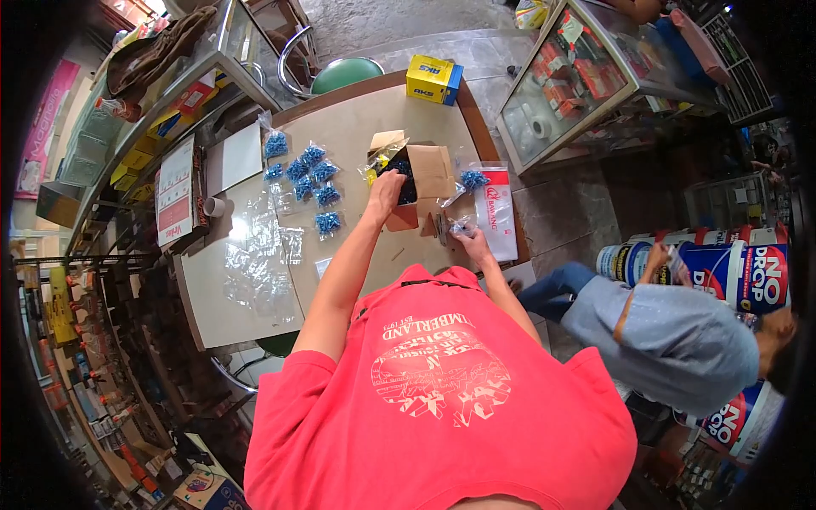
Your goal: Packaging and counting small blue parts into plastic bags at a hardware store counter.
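My left hand (pixel 387 191) reaches into an open cardboard box (pixel 430 173) of small dark-blue parts; its fingertips are hidden among them. A small transparent plastic bag (pixel 460 226) with some blue pieces is held in my right hand (pixel 473 245), near the box's right front corner. Beyond that hand lies another bag of blue pieces (pixel 473 180), partly on a red and white printed plastic packet (pixel 497 213). Several filled bags (pixel 312 171) are grouped left of the box. Flat transparent bags (pixel 255 255) are spread on the table's left part.
A yellow and blue carton (pixel 433 80) stands at the far corner of the table (pixel 357 118). A white cup-like roll (pixel 214 206) sits by a flat carton (pixel 177 191). Glass display cases (pixel 567 83) flank the table. A person in a blue shirt (pixel 663 338) is at right, by paint pails (pixel 758 274).
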Action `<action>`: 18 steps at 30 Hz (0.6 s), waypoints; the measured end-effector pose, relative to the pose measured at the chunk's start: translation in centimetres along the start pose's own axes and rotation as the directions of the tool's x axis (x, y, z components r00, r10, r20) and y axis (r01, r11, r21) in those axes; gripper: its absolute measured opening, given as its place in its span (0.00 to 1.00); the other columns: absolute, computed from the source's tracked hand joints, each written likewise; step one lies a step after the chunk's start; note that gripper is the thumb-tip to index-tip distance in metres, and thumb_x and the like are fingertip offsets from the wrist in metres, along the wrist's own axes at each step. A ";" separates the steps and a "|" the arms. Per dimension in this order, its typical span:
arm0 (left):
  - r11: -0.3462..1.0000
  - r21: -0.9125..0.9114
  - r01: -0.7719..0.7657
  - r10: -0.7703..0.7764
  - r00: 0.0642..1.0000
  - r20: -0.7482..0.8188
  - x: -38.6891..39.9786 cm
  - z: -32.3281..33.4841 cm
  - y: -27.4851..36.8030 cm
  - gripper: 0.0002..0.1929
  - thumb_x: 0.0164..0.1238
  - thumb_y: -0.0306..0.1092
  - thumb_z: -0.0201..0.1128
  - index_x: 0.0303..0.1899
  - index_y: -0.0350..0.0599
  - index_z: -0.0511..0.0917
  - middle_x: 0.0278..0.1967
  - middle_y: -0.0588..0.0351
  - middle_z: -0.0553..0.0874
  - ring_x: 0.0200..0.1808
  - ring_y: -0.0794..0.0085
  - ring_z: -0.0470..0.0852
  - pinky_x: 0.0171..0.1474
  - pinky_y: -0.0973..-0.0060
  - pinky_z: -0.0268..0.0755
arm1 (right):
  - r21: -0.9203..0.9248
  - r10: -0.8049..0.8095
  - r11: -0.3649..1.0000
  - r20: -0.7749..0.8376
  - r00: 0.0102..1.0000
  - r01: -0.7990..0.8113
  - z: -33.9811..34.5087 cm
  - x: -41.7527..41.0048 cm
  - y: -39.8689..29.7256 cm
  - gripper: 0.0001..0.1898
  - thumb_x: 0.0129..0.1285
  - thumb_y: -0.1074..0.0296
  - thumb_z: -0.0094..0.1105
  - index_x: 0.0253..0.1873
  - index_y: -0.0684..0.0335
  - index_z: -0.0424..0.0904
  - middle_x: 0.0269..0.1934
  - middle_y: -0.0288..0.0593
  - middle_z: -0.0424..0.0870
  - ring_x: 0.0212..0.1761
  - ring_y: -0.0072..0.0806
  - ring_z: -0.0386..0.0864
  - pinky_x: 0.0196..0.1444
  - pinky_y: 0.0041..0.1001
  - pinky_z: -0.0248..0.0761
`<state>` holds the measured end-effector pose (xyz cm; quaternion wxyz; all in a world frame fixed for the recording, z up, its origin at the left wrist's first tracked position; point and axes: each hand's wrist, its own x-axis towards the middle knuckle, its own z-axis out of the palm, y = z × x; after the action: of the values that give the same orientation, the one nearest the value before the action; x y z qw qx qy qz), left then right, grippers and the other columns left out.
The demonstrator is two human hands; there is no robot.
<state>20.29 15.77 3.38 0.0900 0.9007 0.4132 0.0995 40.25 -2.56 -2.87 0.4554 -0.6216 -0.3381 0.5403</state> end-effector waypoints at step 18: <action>0.685 -0.728 0.029 -0.341 0.895 -0.286 -0.3 -4.2 4.5 0.09 0.54 0.23 0.62 0.37 0.37 0.74 0.32 0.50 0.80 0.32 0.66 0.81 0.36 0.74 0.73 | -0.044 0.025 0.999 -0.003 1.000 -0.025 0.1 -0.5 -1.5 0.12 0.56 0.70 0.59 0.45 0.65 0.76 0.35 0.33 0.79 0.37 0.18 0.72 0.43 0.20 0.66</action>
<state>22.31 13.03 8.53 0.3515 0.7087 0.4431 0.4217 40.19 -2.43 -1.28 0.4352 -0.6364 -0.3416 0.5376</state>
